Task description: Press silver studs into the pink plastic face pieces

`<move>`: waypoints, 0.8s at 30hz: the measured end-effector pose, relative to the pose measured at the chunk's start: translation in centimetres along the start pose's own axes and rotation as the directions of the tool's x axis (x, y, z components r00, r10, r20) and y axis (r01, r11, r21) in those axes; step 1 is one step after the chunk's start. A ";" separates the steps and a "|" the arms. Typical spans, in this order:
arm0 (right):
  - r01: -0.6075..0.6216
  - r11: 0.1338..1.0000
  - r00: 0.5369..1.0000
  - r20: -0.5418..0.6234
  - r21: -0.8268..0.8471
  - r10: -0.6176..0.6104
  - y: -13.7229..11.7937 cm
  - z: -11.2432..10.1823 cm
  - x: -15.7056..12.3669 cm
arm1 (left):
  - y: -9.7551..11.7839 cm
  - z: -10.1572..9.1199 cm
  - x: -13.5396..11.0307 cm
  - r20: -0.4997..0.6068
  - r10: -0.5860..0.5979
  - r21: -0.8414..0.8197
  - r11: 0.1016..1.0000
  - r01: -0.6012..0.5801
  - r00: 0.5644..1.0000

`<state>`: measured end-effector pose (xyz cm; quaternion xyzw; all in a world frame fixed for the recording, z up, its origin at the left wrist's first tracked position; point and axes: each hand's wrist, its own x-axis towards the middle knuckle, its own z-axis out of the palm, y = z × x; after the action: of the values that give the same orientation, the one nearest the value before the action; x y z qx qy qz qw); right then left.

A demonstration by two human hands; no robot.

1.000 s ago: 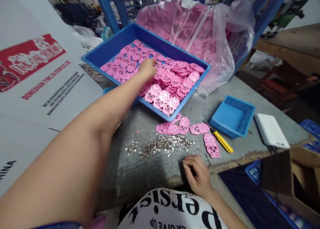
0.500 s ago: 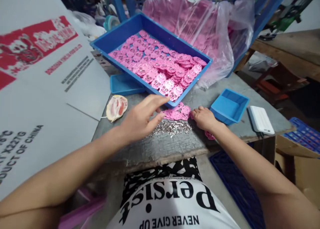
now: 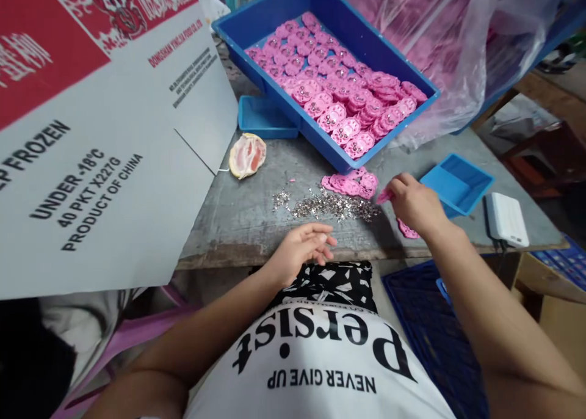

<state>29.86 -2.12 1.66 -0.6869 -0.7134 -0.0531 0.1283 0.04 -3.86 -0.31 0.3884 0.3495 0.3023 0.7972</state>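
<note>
My right hand (image 3: 415, 204) pinches a pink flower-edged piece (image 3: 385, 196) just above the table, right of a small pile of similar pink pieces (image 3: 351, 183). Another pink piece (image 3: 406, 228) lies beneath that hand, partly covered by it. My left hand (image 3: 307, 248) hovers at the table's front edge with its fingers loosely bent and apart, holding nothing. Between the hands and the pile, small silvery metal bits (image 3: 332, 206) are scattered on the grey tabletop. Behind them, a large blue tray (image 3: 336, 152) holds rows and stacks of pink pieces with metal bits on them.
A small blue bin (image 3: 458, 181) and a white power bank (image 3: 506, 219) sit on the right. Another blue bin (image 3: 268, 116) and a round yellow-rimmed object (image 3: 248, 156) are on the left, beside a large printed carton (image 3: 123, 156). A plastic bag (image 3: 439, 46) stands behind.
My left hand has drawn back from the tray's near corner to the table's front edge. My right hand has lifted a pink piece off the table. The view has shifted left.
</note>
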 end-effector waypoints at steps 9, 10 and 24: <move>0.299 0.761 0.954 -0.211 0.576 -0.214 -12.8 4.1 -8.5 | -2.6 0.0 0.5 -0.005 -0.235 -0.551 0.811 0.194 0.972; 0.263 0.760 0.964 -0.190 0.594 -0.186 -12.3 4.5 -8.6 | -2.6 -0.2 0.4 -0.037 -0.244 -0.535 0.824 0.187 0.969; -0.102 0.993 0.993 -0.050 0.053 0.105 -9.3 7.5 -4.4 | -1.7 -0.7 -0.2 -0.162 -0.088 -0.309 0.951 0.034 0.983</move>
<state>19.87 -4.90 -5.78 -0.7179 -0.6743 -0.0463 0.1669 -0.26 -4.57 -2.03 0.2220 0.3788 0.3605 0.8230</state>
